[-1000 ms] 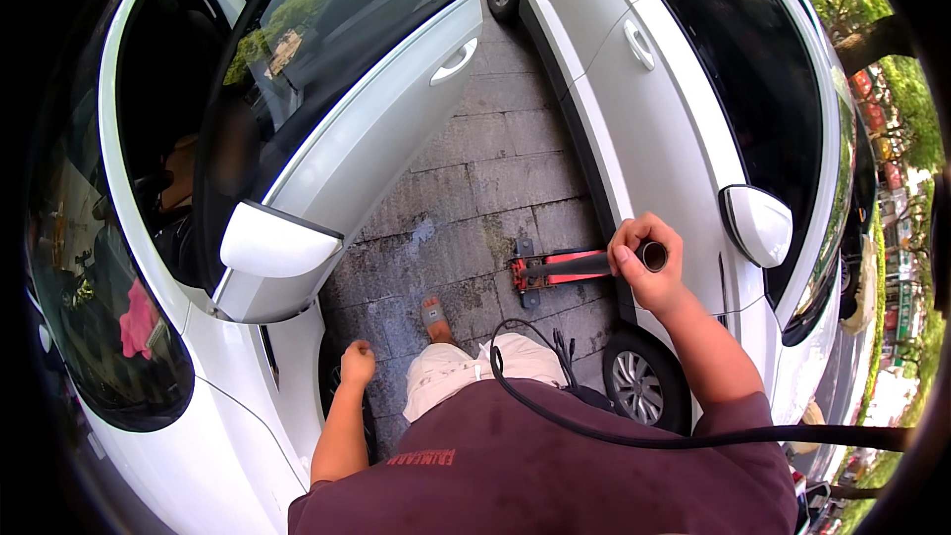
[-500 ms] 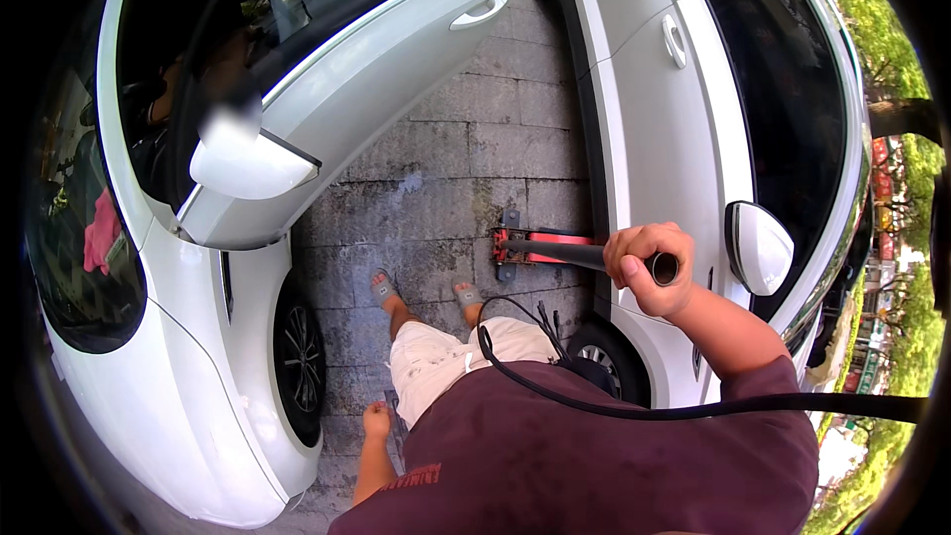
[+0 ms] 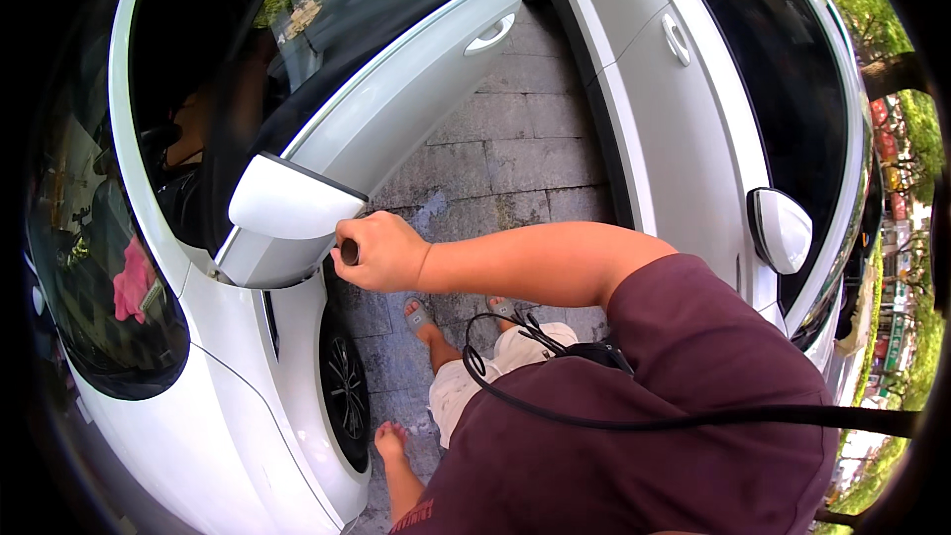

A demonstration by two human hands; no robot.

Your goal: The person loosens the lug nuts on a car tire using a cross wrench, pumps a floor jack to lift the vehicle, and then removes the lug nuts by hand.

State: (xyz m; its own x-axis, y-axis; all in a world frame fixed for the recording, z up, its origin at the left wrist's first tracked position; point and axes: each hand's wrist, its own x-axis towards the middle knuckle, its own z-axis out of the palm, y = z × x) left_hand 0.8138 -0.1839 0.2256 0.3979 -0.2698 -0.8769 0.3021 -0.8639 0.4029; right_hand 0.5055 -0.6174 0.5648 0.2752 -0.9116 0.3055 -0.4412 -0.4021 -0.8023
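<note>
White car [image 3: 248,436] on the left, door [image 3: 416,89] open, and from the head view the right hand [image 3: 381,253] is fisted round a dark handle [image 3: 349,252] just beside the mirror [image 3: 287,208]; left hand unseen, no work visible yet.

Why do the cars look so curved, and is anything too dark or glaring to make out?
Head view: the fisheye lens bends both cars toward the rim, and the corners go black. Daylight is bright; the windscreen mirrors its surroundings. The right hand is sharp, closed round a dark handle mostly hidden in the fist. The left hand is hidden.
</note>
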